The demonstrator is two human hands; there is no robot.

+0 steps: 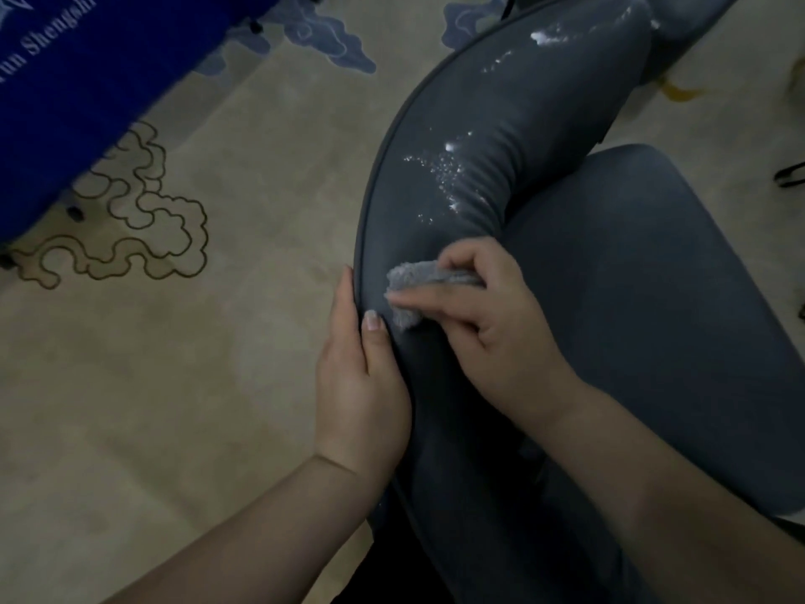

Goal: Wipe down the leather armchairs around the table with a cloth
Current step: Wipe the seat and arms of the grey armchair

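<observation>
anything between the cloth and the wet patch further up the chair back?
Nothing visible. The right hand presses the cloth on the chair back; bare leather runs from it up to the white droplets. The left hand grips the rim beside and below the cloth, off that path.

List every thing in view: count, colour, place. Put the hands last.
armchair: one, dark grey-blue leather, centre to right; wet droplets shine on its curved back
seat cushion: one, grey-blue, right of the back
cloth: one, light grey, bunched against the chair back near its rim
carpet: one, beige with dark cloud outlines and blue cloud patches, left and top
table cover: one, blue with white lettering, top left
left hand: grips the chair back's rim, thumb on the leather
right hand: holds the cloth to the leather
</observation>
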